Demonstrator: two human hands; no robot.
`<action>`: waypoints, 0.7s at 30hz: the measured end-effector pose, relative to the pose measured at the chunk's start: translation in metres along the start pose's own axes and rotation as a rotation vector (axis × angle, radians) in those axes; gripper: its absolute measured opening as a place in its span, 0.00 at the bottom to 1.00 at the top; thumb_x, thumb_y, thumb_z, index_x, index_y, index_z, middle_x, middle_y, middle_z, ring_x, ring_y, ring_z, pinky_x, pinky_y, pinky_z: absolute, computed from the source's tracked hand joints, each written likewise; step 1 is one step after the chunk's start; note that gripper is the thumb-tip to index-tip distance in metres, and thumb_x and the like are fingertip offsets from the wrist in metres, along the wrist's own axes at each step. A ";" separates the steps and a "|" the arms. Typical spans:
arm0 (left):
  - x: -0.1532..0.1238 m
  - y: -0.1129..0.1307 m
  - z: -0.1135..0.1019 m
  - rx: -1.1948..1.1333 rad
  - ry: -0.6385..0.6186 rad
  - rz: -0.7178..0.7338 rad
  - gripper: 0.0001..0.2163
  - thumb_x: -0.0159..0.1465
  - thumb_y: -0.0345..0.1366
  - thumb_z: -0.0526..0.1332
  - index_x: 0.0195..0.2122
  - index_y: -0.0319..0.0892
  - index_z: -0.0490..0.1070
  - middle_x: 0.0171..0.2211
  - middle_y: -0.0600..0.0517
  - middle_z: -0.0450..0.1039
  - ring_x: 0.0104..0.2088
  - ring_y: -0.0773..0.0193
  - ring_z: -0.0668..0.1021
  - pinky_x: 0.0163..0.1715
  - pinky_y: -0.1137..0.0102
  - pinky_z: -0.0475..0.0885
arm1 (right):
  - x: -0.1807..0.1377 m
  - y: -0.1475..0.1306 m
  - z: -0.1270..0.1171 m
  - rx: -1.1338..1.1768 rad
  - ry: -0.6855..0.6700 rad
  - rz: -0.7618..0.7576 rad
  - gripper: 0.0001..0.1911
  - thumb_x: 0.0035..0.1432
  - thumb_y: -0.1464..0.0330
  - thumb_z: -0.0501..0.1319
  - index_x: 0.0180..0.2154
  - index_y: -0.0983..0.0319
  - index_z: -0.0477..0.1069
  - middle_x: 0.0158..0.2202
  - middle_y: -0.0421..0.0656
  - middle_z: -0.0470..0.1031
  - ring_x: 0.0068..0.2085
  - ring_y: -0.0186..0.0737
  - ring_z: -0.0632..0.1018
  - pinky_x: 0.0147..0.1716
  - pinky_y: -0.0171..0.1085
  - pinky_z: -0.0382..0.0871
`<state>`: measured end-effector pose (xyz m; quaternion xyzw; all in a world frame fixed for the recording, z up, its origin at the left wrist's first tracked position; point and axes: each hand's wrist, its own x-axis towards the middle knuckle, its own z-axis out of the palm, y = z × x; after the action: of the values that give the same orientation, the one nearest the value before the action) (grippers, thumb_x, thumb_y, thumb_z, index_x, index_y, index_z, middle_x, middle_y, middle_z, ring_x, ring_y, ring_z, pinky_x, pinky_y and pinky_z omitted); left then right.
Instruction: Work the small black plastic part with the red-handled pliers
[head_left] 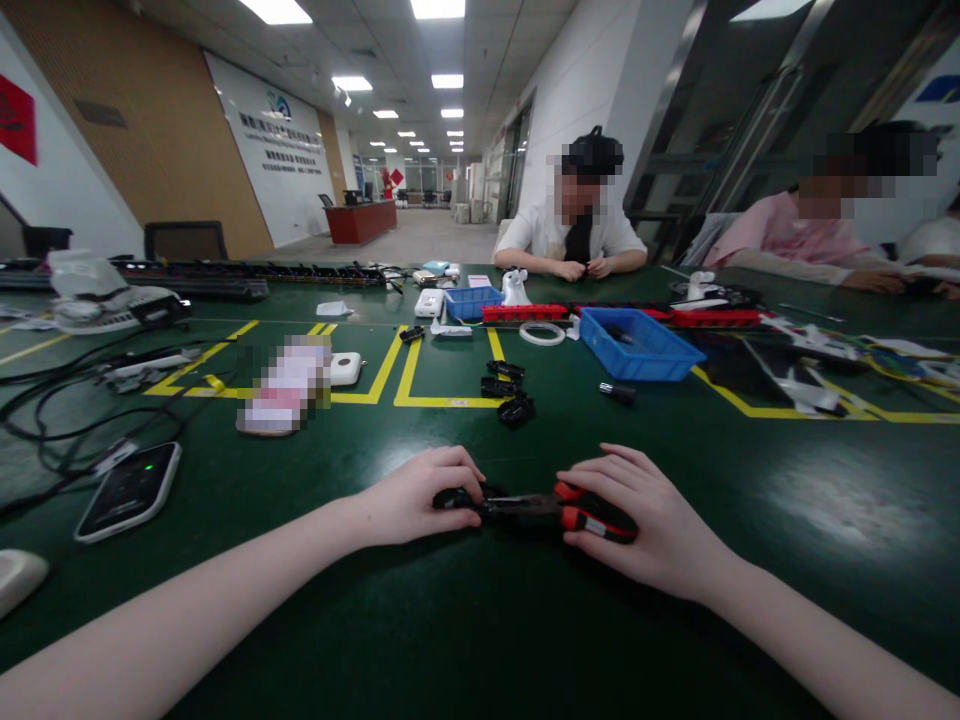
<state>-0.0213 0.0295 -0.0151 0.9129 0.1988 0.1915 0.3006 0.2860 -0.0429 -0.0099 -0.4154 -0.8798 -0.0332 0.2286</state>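
Observation:
Pliers with red and black handles (600, 522) lie in my right hand (637, 510), whose fingers are closed around the grips. Their metal jaws point left and meet a small black part (454, 498). My left hand (427, 495) pinches that part between thumb and fingers, just above the dark green table. Its exact kind cannot be made out, since the fingers cover much of it. Several similar black pieces (514, 408) lie farther off, beyond my hands. A short black cylinder with a silver end (616, 393) rests to their right.
A blue bin (637, 345) with black items inside stands ahead to the right, a smaller blue bin (472, 302) behind it. At left are a phone (289, 385), a white-edged device (131, 490) and loose black cables (45, 430). A person in white (574, 230) sits opposite.

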 end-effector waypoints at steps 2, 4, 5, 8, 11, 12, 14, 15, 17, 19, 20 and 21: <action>0.000 -0.001 0.000 0.001 -0.002 -0.002 0.05 0.65 0.35 0.66 0.41 0.42 0.73 0.47 0.48 0.72 0.48 0.57 0.76 0.48 0.61 0.71 | 0.001 -0.001 -0.001 -0.011 0.000 -0.008 0.22 0.58 0.61 0.66 0.53 0.58 0.70 0.46 0.47 0.80 0.47 0.49 0.80 0.57 0.59 0.64; 0.000 -0.001 0.000 0.001 -0.003 0.001 0.05 0.65 0.35 0.65 0.41 0.42 0.73 0.47 0.48 0.72 0.48 0.58 0.75 0.49 0.61 0.71 | 0.001 -0.002 -0.001 -0.029 0.015 -0.013 0.21 0.58 0.61 0.65 0.53 0.58 0.71 0.46 0.47 0.80 0.46 0.49 0.80 0.57 0.59 0.64; 0.000 -0.002 0.000 0.000 -0.004 0.004 0.05 0.65 0.35 0.65 0.41 0.42 0.73 0.47 0.48 0.72 0.48 0.58 0.75 0.49 0.61 0.71 | 0.001 -0.002 -0.001 -0.040 0.025 -0.012 0.21 0.58 0.61 0.65 0.52 0.59 0.71 0.46 0.47 0.80 0.46 0.49 0.80 0.57 0.59 0.64; 0.000 -0.002 0.000 -0.001 -0.006 0.013 0.05 0.66 0.35 0.65 0.41 0.42 0.73 0.47 0.47 0.72 0.49 0.57 0.75 0.49 0.61 0.71 | 0.001 -0.002 -0.001 -0.063 0.033 -0.012 0.21 0.58 0.61 0.66 0.52 0.59 0.71 0.45 0.47 0.80 0.45 0.49 0.80 0.57 0.59 0.63; 0.001 -0.002 0.000 0.007 -0.006 0.014 0.05 0.66 0.35 0.65 0.41 0.42 0.73 0.47 0.47 0.72 0.48 0.57 0.76 0.49 0.61 0.71 | 0.001 -0.003 0.000 -0.066 0.023 -0.021 0.21 0.58 0.61 0.66 0.52 0.59 0.71 0.45 0.47 0.80 0.45 0.48 0.80 0.58 0.58 0.62; 0.001 -0.002 0.000 0.011 -0.004 0.017 0.05 0.66 0.35 0.65 0.41 0.42 0.73 0.47 0.47 0.72 0.48 0.57 0.76 0.49 0.61 0.71 | 0.001 -0.003 0.000 -0.068 0.026 -0.027 0.21 0.58 0.61 0.66 0.52 0.59 0.71 0.44 0.46 0.80 0.44 0.48 0.80 0.58 0.58 0.61; 0.001 -0.001 0.000 0.021 -0.007 0.023 0.05 0.67 0.35 0.64 0.42 0.42 0.73 0.47 0.47 0.72 0.48 0.57 0.75 0.49 0.61 0.70 | 0.002 -0.005 0.000 -0.082 0.043 -0.046 0.20 0.58 0.61 0.66 0.51 0.60 0.72 0.43 0.46 0.80 0.44 0.47 0.80 0.59 0.58 0.60; 0.001 -0.001 0.000 0.026 -0.011 0.026 0.05 0.67 0.35 0.63 0.42 0.42 0.73 0.47 0.47 0.72 0.48 0.57 0.75 0.49 0.61 0.70 | 0.002 -0.005 0.000 -0.094 0.056 -0.058 0.20 0.58 0.60 0.66 0.50 0.60 0.72 0.43 0.46 0.80 0.43 0.47 0.80 0.59 0.58 0.59; 0.001 -0.001 -0.001 0.034 -0.017 0.030 0.05 0.68 0.35 0.63 0.42 0.42 0.73 0.47 0.47 0.73 0.48 0.57 0.75 0.49 0.61 0.70 | 0.002 -0.006 -0.001 -0.125 0.080 -0.083 0.20 0.58 0.60 0.66 0.50 0.61 0.73 0.43 0.47 0.80 0.43 0.47 0.80 0.60 0.59 0.58; 0.001 -0.001 -0.001 0.039 -0.019 0.034 0.05 0.68 0.35 0.62 0.43 0.42 0.73 0.47 0.47 0.73 0.48 0.57 0.75 0.49 0.62 0.70 | 0.002 -0.007 -0.002 -0.152 0.097 -0.104 0.20 0.59 0.60 0.65 0.50 0.61 0.73 0.43 0.47 0.81 0.42 0.48 0.80 0.60 0.59 0.57; 0.001 -0.001 -0.001 0.042 -0.019 0.034 0.05 0.68 0.35 0.62 0.43 0.42 0.73 0.47 0.47 0.73 0.48 0.57 0.75 0.49 0.62 0.70 | 0.002 -0.006 -0.002 -0.162 0.101 -0.112 0.19 0.59 0.60 0.65 0.50 0.61 0.72 0.42 0.47 0.81 0.42 0.48 0.80 0.60 0.59 0.58; 0.001 -0.001 -0.001 0.045 -0.020 0.033 0.05 0.68 0.36 0.62 0.43 0.42 0.73 0.47 0.47 0.73 0.48 0.57 0.75 0.49 0.62 0.70 | 0.002 -0.006 -0.002 -0.171 0.100 -0.120 0.20 0.59 0.60 0.65 0.50 0.61 0.72 0.43 0.47 0.81 0.42 0.48 0.80 0.60 0.59 0.58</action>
<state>-0.0215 0.0311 -0.0147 0.9245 0.1850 0.1829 0.2786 0.2811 -0.0461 -0.0062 -0.3779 -0.8846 -0.1422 0.2334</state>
